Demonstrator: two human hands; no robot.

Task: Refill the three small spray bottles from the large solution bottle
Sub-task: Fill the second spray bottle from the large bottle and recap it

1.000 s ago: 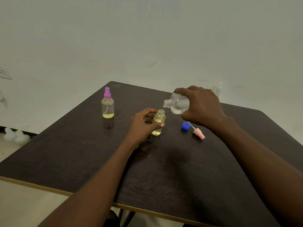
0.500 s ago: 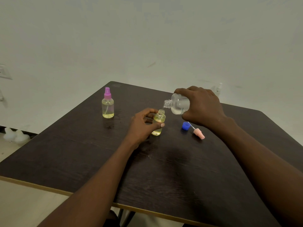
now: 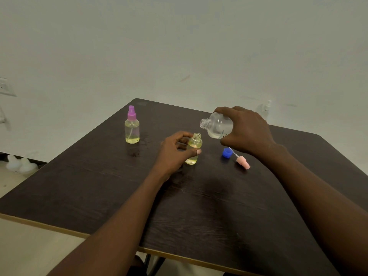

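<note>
My left hand (image 3: 175, 152) grips an uncapped small bottle (image 3: 194, 145) of yellowish liquid standing on the dark table (image 3: 199, 206). My right hand (image 3: 247, 130) holds the large clear solution bottle (image 3: 218, 126) tipped on its side, its open neck pointing left just above and right of the small bottle's mouth. A second small bottle (image 3: 132, 128) with a purple spray top stands upright at the left. A pink spray head (image 3: 243, 161) with its tube and a blue cap (image 3: 226, 152) lie on the table under my right wrist. A third clear spray bottle (image 3: 264, 110) shows faintly behind my right hand.
A pale wall rises right behind the table's far edge. White objects (image 3: 19, 165) lie on the floor at the left, below a wall socket (image 3: 6, 87). The table's near edge runs across the lower frame.
The large bottle's neck has lifted slightly and sits a bit higher over the small bottle's mouth. Both hands otherwise hold still.
</note>
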